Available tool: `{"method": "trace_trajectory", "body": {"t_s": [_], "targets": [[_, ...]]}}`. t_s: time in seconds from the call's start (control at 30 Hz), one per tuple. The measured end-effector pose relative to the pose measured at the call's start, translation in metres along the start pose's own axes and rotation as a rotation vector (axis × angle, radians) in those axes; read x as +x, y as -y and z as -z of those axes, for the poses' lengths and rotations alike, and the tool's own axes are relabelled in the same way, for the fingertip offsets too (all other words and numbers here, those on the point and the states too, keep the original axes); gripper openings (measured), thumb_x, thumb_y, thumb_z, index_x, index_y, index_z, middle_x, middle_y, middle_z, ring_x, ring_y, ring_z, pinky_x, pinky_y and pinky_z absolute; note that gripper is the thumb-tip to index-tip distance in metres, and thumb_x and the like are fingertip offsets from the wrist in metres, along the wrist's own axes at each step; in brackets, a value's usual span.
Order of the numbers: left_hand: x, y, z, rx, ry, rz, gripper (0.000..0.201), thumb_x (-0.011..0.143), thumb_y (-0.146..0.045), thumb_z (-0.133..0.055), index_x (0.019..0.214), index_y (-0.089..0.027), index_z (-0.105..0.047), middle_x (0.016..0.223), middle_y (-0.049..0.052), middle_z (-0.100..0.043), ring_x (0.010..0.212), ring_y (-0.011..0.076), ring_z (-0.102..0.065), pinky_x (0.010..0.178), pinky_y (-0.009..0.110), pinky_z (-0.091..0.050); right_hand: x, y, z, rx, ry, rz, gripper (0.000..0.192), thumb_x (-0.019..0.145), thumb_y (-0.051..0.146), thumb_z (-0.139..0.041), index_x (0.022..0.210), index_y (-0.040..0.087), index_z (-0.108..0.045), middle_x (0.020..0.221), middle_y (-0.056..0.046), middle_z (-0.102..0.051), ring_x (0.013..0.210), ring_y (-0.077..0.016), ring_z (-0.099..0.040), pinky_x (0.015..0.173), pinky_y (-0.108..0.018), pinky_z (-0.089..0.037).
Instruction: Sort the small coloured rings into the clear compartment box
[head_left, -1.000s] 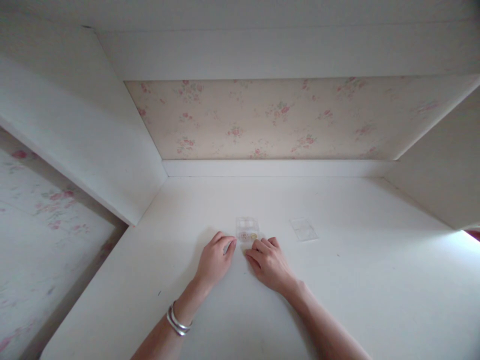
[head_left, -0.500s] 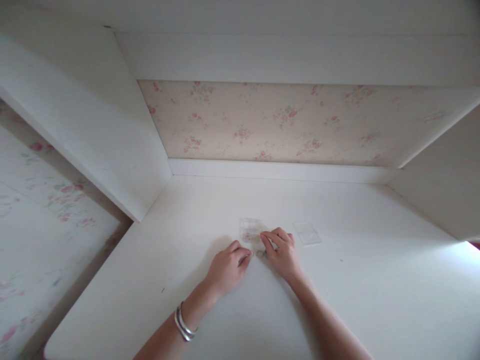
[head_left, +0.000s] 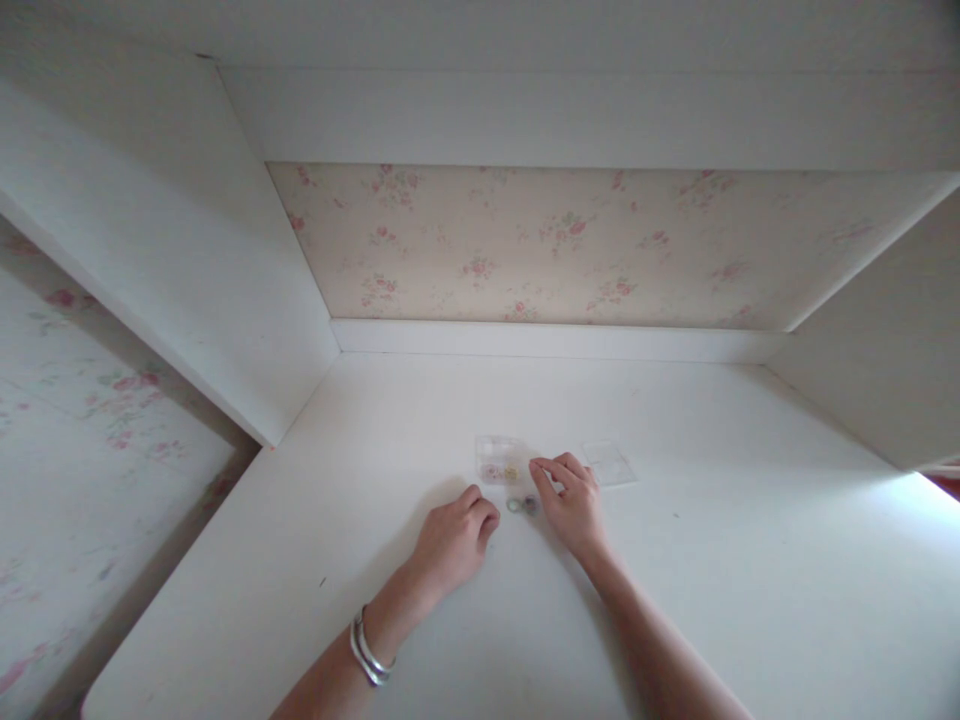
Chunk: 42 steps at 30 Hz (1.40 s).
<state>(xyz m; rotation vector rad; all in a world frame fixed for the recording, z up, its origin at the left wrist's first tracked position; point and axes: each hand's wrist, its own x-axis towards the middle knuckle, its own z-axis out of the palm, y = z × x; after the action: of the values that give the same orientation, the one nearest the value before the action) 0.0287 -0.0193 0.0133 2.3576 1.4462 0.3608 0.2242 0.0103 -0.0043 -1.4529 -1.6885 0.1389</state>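
Note:
My left hand [head_left: 457, 532] rests on the white table with its fingers curled closed; whatever they may hold is hidden. My right hand [head_left: 574, 505] is closed in a pinch at the right side of a small clear plastic box [head_left: 486, 447]. Anything between those fingertips is too small to make out. Inside the box's front compartments lie small pink pieces [head_left: 492, 473] and yellow pieces [head_left: 511, 472]. Between my hands, on the table, are a pale green ring [head_left: 514, 506] and a small dark ring-like piece [head_left: 531, 505] touching or close to it.
Right of my right hand lies a flat clear plastic lid [head_left: 619, 468]. A thin dark sliver [head_left: 322, 581] is on the white table [head_left: 420, 410] at the left. White panels enclose the table, and floral wallpaper [head_left: 480, 250] covers the back.
My right hand has drawn slightly right from the box, uncovering the yellow pieces. My left fingers have curled inward, and the small ring at their tips is out of sight.

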Motion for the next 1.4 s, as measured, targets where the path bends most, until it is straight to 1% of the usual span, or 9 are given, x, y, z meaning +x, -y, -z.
{"method": "trace_trajectory", "body": {"t_s": [0.13,0.37,0.5,0.7,0.87,0.97,1.07,1.2,1.4], "targets": [[-0.001,0.001,-0.004,-0.005,-0.012,-0.003,0.018,0.091,-0.024,-0.042,0.088,-0.023,-0.060,0.091,0.000,-0.059,0.078,0.0138,-0.061,0.069,0.024,-0.044,0.000,-0.002,-0.002,0.003,0.000,-0.016,0.023,0.087,0.036,-0.050,0.085,0.024,-0.070,0.073,0.001,-0.059,0.066,-0.0111,-0.055,0.071,-0.029,-0.036],[0.008,-0.007,0.002,-0.196,-0.119,-0.007,0.016,0.091,-0.021,-0.043,0.086,-0.020,-0.058,0.091,0.003,-0.057,0.080,0.0130,-0.059,0.072,0.023,-0.044,0.001,-0.005,0.002,0.028,0.008,-0.062,0.023,0.087,0.036,-0.050,0.083,0.024,-0.070,0.072,0.001,-0.059,0.066,-0.0114,-0.054,0.071,-0.028,-0.035],[0.021,-0.015,0.005,-0.129,-0.169,-0.006,0.016,0.091,-0.023,-0.042,0.088,-0.020,-0.058,0.092,0.003,-0.057,0.077,0.0130,-0.058,0.072,0.024,-0.044,0.003,-0.008,0.005,0.041,-0.011,-0.080,0.024,0.087,0.035,-0.050,0.082,0.024,-0.070,0.071,0.001,-0.058,0.066,-0.0114,-0.054,0.071,-0.028,-0.035],[0.049,-0.024,0.008,-0.034,-0.192,-0.007,0.016,0.091,-0.024,-0.042,0.091,-0.021,-0.058,0.093,0.002,-0.057,0.079,0.0130,-0.060,0.073,0.024,-0.044,0.005,-0.013,0.009,0.044,-0.020,-0.097,0.024,0.087,0.034,-0.049,0.082,0.024,-0.070,0.073,0.000,-0.060,0.067,-0.0121,-0.055,0.073,-0.029,-0.035],[0.062,-0.024,0.007,-0.071,-0.199,-0.029,0.018,0.091,-0.025,-0.044,0.089,-0.021,-0.061,0.092,0.002,-0.058,0.079,0.0123,-0.060,0.073,0.023,-0.045,0.005,-0.012,0.013,0.044,-0.016,-0.086,0.024,0.088,0.035,-0.049,0.082,0.024,-0.070,0.072,0.000,-0.060,0.066,-0.0119,-0.055,0.072,-0.029,-0.035],[0.056,-0.019,0.005,-0.123,-0.253,-0.033,0.020,0.092,-0.027,-0.044,0.091,-0.021,-0.063,0.089,0.002,-0.059,0.080,0.0129,-0.059,0.076,0.024,-0.045,0.005,-0.010,0.015,0.052,-0.010,-0.077,0.023,0.088,0.034,-0.049,0.083,0.024,-0.069,0.073,0.000,-0.060,0.068,-0.0121,-0.055,0.073,-0.029,-0.035],[0.042,-0.013,0.004,-0.176,-0.295,-0.020,0.022,0.092,-0.029,-0.043,0.093,-0.021,-0.064,0.087,0.003,-0.059,0.081,0.0133,-0.058,0.078,0.025,-0.045,0.005,-0.010,0.015,0.052,0.003,-0.078,0.023,0.088,0.033,-0.049,0.083,0.024,-0.069,0.074,0.000,-0.060,0.069,-0.0123,-0.055,0.073,-0.029,-0.035],[0.023,-0.014,0.003,-0.196,-0.213,-0.034,0.023,0.092,-0.030,-0.043,0.092,-0.022,-0.064,0.087,0.003,-0.059,0.080,0.0129,-0.059,0.073,0.023,-0.046,0.004,-0.011,0.012,0.048,0.021,-0.077,0.022,0.088,0.033,-0.050,0.082,0.024,-0.069,0.072,0.001,-0.059,0.066,-0.0118,-0.054,0.072,-0.029,-0.035],[0.014,-0.027,-0.005,-0.047,-0.105,-0.048,0.024,0.092,-0.030,-0.041,0.093,-0.024,-0.064,0.087,0.002,-0.059,0.074,0.0125,-0.060,0.069,0.023,-0.047,0.004,-0.011,0.009,0.033,0.037,-0.076,0.025,0.088,0.035,-0.048,0.082,0.024,-0.069,0.072,0.001,-0.060,0.067,-0.0119,-0.055,0.073,-0.029,-0.035]]}}
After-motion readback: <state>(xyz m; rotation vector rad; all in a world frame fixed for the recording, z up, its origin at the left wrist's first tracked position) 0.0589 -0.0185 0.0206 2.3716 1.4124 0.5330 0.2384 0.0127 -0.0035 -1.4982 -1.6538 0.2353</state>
